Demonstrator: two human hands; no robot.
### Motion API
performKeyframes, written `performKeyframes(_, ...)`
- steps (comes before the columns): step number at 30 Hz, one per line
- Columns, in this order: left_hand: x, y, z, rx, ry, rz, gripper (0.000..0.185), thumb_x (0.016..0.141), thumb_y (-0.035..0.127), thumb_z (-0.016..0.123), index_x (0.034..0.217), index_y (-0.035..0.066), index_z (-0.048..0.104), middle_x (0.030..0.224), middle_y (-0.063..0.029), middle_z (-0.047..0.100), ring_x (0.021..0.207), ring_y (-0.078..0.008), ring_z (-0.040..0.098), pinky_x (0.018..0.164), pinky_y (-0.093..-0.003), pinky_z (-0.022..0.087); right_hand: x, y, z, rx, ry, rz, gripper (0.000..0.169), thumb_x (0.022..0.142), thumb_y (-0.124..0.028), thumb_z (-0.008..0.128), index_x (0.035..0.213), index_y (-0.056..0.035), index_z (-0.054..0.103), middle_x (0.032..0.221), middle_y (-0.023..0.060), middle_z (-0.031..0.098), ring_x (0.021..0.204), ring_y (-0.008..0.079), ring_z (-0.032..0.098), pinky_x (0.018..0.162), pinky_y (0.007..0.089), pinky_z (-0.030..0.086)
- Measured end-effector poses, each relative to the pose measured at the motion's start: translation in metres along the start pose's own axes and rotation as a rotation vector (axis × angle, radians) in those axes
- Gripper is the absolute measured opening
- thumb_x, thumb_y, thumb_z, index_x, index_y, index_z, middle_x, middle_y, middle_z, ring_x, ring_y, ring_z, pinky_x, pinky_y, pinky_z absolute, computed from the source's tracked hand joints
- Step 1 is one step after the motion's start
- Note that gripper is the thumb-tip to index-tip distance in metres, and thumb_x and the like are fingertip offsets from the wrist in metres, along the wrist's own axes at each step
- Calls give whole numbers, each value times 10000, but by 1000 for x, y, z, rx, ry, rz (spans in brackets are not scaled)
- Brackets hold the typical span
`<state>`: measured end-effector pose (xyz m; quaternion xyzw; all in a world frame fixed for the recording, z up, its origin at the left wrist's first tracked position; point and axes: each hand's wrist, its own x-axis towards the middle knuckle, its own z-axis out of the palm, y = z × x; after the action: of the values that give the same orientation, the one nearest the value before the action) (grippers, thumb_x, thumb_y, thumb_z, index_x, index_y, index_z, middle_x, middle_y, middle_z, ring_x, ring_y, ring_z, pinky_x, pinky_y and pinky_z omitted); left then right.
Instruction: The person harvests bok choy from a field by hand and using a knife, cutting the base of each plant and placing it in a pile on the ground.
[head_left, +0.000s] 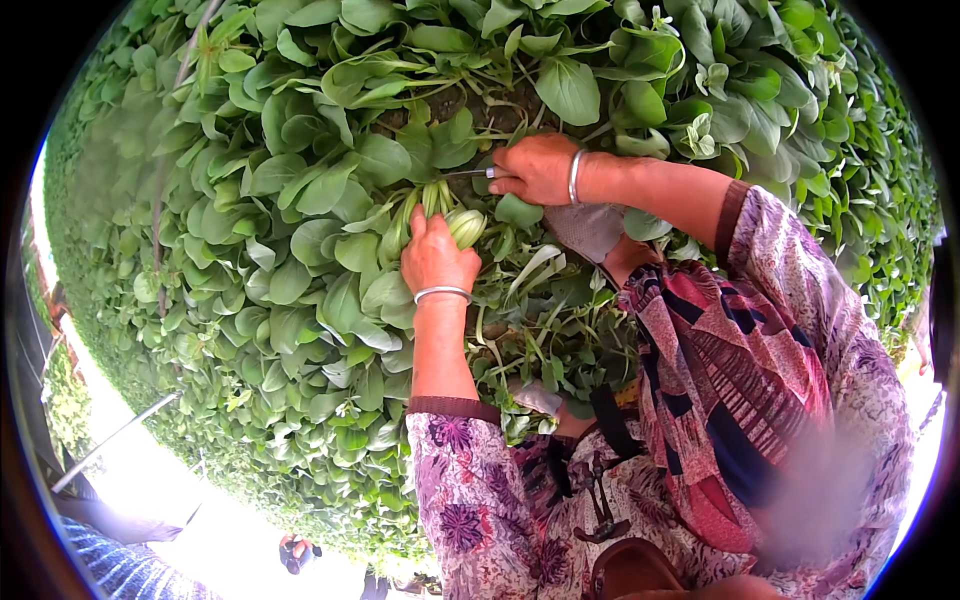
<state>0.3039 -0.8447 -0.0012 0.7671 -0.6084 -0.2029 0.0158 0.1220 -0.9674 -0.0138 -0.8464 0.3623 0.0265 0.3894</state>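
My left hand (441, 255) is closed around the pale green stalks of a bok choy plant (466, 227), with one thick stem base showing beside the fingers. My right hand (538, 169) grips the handle of a small knife (474, 173). Its thin blade points left and lies at the upper end of the stalks, where leaves hide the tip. Bare soil (514, 112) shows just beyond the knife. Cut or fallen leaves and stems (536, 266) lie on the ground between my forearms.
Dense leafy bok choy (300, 225) surrounds me on the left, front and right. My shoes, one grey (589, 229) and one partly covered (536, 397), stand among the plants. A thin pole (116, 442) slants at the lower left, and another person (298, 553) is in the distance.
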Motion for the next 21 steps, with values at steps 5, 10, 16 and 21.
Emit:
performKeyframes(5,0,-3,4,-2,-23,-18,419,594,67,693,998,-6,605,1351,-201,476,920,-407,630,818,-459,512,25,10,16,-15,-50,23,353,876,-378,615,882,-25,609,834,190,656,833,396,635,729,478,494)
performKeyframes(10,-1,-9,8,-77,5,-16,432,608,67,681,1032,6,622,1351,-182,488,991,-387,617,854,-441,508,33,15,20,-58,-102,89,348,869,-371,613,909,-26,609,843,189,662,835,390,641,732,476,498)
performKeyframes(16,-2,-15,12,-123,32,-27,446,620,66,669,1062,20,642,1349,-159,501,1028,-374,608,877,-430,502,39,21,25,-71,-132,54,342,870,-374,600,915,-36,626,848,178,670,841,381,647,749,471,505)
performKeyframes(21,-3,-17,13,-141,29,-41,450,624,68,664,1071,18,641,1352,-156,501,1042,-370,603,888,-428,497,42,15,24,-147,-173,50,310,868,-355,598,896,-50,649,834,174,672,835,375,652,746,466,511)
